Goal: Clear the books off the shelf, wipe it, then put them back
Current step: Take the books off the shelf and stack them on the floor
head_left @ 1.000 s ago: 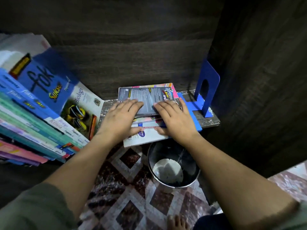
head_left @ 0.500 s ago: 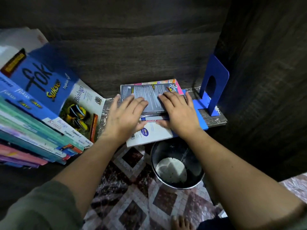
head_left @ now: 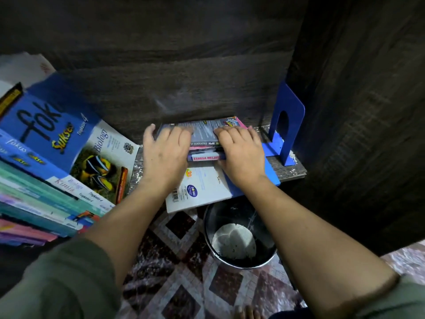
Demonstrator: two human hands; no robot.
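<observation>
Nearest the viewer, a bare foot (head_left: pixel 247 313) stands on the patterned floor tiles (head_left: pixel 184 284), beside a dark metal bin (head_left: pixel 239 238) holding a pale crumpled wad. Two forearms in green sleeves reach forward over the bin to the shelf (head_left: pixel 289 171).

On the shelf lies the small stack of books (head_left: pixel 202 143), flat, with a white-covered book (head_left: pixel 200 187) at the bottom overhanging the front edge. The left hand (head_left: pixel 164 157) rests on the stack's left side, fingers loosely spread and curved over the top cover, thumb lifted clear. The right hand (head_left: pixel 240 155) covers the right side, fingers close together and bent over the top book's near edge; whether they pinch beneath it cannot be told.

The stack is judged moderately heavy, stiff as a block, yet its glossy covers may slide on one another; a hold from both ends under the lowest book seems safest.

Behind the right hand a blue bookend (head_left: pixel 287 125) stands upright against the side panel. To the left, a leaning pile of textbooks (head_left: pixel 53 162) slopes toward the shelf.

Compared with the earlier frame, both hands have moved farther back, the upper books have shifted rearward, and spines now show.
</observation>
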